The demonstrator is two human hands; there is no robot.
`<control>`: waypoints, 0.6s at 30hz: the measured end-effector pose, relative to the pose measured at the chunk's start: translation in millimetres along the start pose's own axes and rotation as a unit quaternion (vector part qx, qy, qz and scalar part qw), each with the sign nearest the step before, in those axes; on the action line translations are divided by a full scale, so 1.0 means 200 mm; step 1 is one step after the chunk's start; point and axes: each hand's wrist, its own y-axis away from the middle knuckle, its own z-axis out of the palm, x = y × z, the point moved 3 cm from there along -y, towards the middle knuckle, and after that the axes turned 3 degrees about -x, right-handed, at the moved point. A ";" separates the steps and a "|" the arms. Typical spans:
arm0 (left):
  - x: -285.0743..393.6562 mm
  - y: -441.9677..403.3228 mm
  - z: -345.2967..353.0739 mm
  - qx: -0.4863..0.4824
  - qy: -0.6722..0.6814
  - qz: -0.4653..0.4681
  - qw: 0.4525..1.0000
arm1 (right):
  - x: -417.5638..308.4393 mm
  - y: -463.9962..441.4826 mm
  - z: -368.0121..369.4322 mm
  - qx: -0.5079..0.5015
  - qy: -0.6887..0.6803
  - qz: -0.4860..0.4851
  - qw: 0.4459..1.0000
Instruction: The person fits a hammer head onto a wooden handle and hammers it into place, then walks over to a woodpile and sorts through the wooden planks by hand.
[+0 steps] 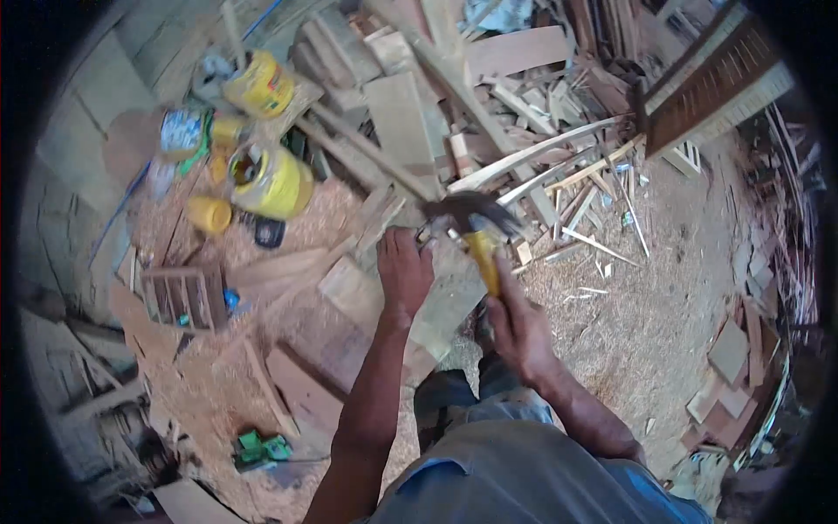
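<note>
From above the wearer's blue-grey cloth shirt, the single head camera looks forward and steeply down, wide-angled, with the bare left hand and bare right hand near mid-view, brown shavings-strewn floor beyond

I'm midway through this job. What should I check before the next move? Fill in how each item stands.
1. Tool gripped: ok. The right hand is wrapped around the yellow handle of the hammer.
2. Left hand well away from the hammer's head: not ok. The two appear close together in this view.
3. What the left hand holds: cannot tell. The spot is small and blurred.
4. Floor free of loose wood: not ok. Wood scraps lie scattered ahead.
5. Large yellow container apart from both hands: ok. It stands off to the left.
</note>
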 end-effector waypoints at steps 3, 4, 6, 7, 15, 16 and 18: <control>-0.05 0.12 -0.16 0.041 0.031 0.004 0.999 | -0.04 0.09 0.13 0.022 0.077 -0.080 0.994; -0.06 0.14 -0.21 0.045 0.025 0.008 0.999 | -0.05 0.12 0.18 0.007 0.105 -0.095 0.990; -0.09 0.24 -0.31 0.051 0.009 0.006 0.999 | -0.07 0.19 0.25 -0.072 0.150 -0.039 0.985; -0.12 0.33 -0.35 0.061 0.022 -0.005 0.998 | -0.14 0.23 0.27 -0.093 0.121 -0.002 0.988; -0.37 0.81 -0.70 0.139 0.068 -0.158 0.975 | -0.32 0.46 0.65 -0.150 0.097 0.026 0.984; -0.41 0.89 -0.75 0.158 0.039 -0.176 0.971 | -0.32 0.45 0.70 -0.145 0.098 -0.007 0.985; -0.49 1.11 -0.83 0.184 -0.011 -0.214 0.959 | -0.29 0.48 0.80 -0.132 0.099 -0.060 0.984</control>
